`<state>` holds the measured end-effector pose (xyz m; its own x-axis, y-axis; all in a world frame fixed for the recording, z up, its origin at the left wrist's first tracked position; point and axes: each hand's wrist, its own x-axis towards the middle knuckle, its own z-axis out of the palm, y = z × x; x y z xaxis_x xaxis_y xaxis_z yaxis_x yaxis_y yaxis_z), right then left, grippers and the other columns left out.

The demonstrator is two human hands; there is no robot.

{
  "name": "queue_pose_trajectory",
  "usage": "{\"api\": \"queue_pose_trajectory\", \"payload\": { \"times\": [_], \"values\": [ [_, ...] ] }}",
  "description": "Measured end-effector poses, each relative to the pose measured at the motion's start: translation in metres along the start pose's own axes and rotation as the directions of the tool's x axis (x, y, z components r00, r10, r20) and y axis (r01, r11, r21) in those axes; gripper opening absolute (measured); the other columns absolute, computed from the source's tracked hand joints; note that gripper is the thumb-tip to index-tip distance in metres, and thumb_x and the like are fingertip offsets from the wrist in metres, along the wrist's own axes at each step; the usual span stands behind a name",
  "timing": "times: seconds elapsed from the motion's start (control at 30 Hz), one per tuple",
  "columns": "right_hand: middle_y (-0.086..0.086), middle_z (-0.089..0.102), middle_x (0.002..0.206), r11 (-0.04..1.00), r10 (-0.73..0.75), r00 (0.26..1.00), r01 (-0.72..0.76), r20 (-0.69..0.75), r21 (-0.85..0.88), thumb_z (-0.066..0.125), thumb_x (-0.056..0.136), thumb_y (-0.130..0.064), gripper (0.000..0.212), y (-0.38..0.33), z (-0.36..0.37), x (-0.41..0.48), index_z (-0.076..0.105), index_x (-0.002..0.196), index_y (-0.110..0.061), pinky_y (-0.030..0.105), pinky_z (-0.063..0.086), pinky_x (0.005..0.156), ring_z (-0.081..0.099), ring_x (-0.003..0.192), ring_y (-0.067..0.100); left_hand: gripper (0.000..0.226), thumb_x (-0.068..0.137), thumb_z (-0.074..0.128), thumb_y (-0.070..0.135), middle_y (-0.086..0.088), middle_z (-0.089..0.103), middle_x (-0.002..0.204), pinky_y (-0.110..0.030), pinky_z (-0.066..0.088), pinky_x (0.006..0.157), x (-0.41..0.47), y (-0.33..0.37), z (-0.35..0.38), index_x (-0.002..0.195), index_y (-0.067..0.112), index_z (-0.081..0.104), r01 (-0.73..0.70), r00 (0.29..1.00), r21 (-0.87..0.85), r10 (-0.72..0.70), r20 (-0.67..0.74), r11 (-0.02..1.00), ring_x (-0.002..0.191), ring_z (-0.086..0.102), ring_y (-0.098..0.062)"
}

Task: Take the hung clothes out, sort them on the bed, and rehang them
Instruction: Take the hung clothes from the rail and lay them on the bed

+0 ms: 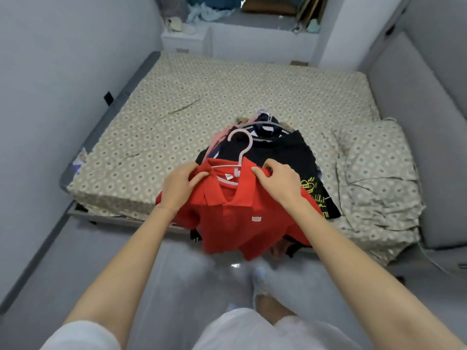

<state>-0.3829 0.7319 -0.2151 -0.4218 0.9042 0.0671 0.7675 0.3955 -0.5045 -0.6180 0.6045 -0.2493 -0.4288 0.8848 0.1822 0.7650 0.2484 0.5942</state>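
A red polo shirt (235,218) hangs on a pale pink hanger (240,150) over the near edge of the bed (156,117). My left hand (180,185) grips the shirt's left shoulder by the collar. My right hand (278,181) pinches the right shoulder. Behind the red shirt lies a pile of clothes on hangers: a black T-shirt with yellow print (298,157), a dark navy garment (265,128) on a grey hanger, and something pink (222,135) at the pile's left side.
The bed has a patterned beige sheet and a bunched quilt (379,183) at the right. Grey walls close in on the left and right. A white shelf (184,36) and a cluttered ledge stand beyond the bed. My legs and the grey floor (101,248) are below.
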Motion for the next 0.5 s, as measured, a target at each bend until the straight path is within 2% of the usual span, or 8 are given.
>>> {"api": "queue_pose_trajectory", "payload": {
  "times": [0.1, 0.23, 0.3, 0.43, 0.5],
  "values": [
    [-0.001, 0.068, 0.077, 0.998, 0.06, 0.995, -0.06, -0.083, 0.011, 0.054, 0.086, -0.064, 0.042, 0.022, -0.017, 0.023, 0.06, 0.084, -0.023, 0.036, 0.048, 0.07, 0.065, 0.082, 0.028, 0.022, 0.093, 0.065, 0.039, -0.004, 0.067, 0.089, -0.028, 0.033, 0.069, 0.038, 0.02, 0.021, 0.091, 0.017, 0.065, -0.042, 0.999, -0.035, 0.042, -0.011, 0.999, 0.087, 0.06, -0.022],
    [-0.001, 0.066, 0.075, 0.996, 0.084, 0.984, -0.082, -0.156, 0.021, 0.055, 0.083, -0.066, 0.041, 0.045, -0.036, 0.064, 0.056, 0.081, -0.025, 0.036, 0.048, 0.068, 0.065, 0.081, 0.027, 0.022, 0.092, 0.066, 0.041, 0.0, 0.069, 0.095, -0.029, 0.039, 0.074, 0.09, 0.04, 0.047, 0.095, 0.019, 0.069, -0.072, 0.997, -0.102, 0.069, -0.029, 0.992, 0.09, 0.061, -0.02],
    [0.001, 0.068, 0.078, 0.996, 0.086, 0.979, -0.085, -0.187, 0.011, 0.057, 0.083, -0.065, 0.042, 0.054, -0.043, 0.09, 0.059, 0.083, -0.024, 0.034, 0.045, 0.068, 0.065, 0.084, 0.028, 0.023, 0.092, 0.066, 0.04, 0.0, 0.07, 0.099, -0.024, 0.038, 0.076, 0.118, 0.047, 0.057, 0.099, 0.018, 0.07, -0.084, 0.996, -0.132, 0.078, -0.047, 0.988, 0.093, 0.061, -0.017],
    [0.004, 0.071, 0.087, 0.996, 0.086, 0.973, -0.081, -0.213, 0.03, 0.06, 0.085, -0.061, 0.043, 0.074, -0.052, 0.151, 0.067, 0.091, -0.018, 0.033, 0.041, 0.069, 0.065, 0.09, 0.03, 0.027, 0.093, 0.065, 0.039, -0.003, 0.071, 0.102, -0.023, 0.038, 0.081, 0.18, 0.057, 0.081, 0.103, 0.014, 0.071, -0.115, 0.992, -0.086, 0.11, -0.061, 0.99, 0.097, 0.061, -0.02],
    [0.004, 0.071, 0.09, 0.994, 0.096, 0.975, -0.084, -0.202, 0.067, 0.061, 0.086, -0.059, 0.042, 0.088, -0.052, 0.183, 0.069, 0.097, -0.019, 0.032, 0.04, 0.07, 0.065, 0.093, 0.029, 0.025, 0.093, 0.066, 0.036, -0.004, 0.071, 0.097, -0.022, 0.036, 0.079, 0.211, 0.062, 0.096, 0.101, 0.013, 0.071, -0.122, 0.991, -0.082, 0.116, -0.073, 0.989, 0.092, 0.06, -0.02]
  ]
}}
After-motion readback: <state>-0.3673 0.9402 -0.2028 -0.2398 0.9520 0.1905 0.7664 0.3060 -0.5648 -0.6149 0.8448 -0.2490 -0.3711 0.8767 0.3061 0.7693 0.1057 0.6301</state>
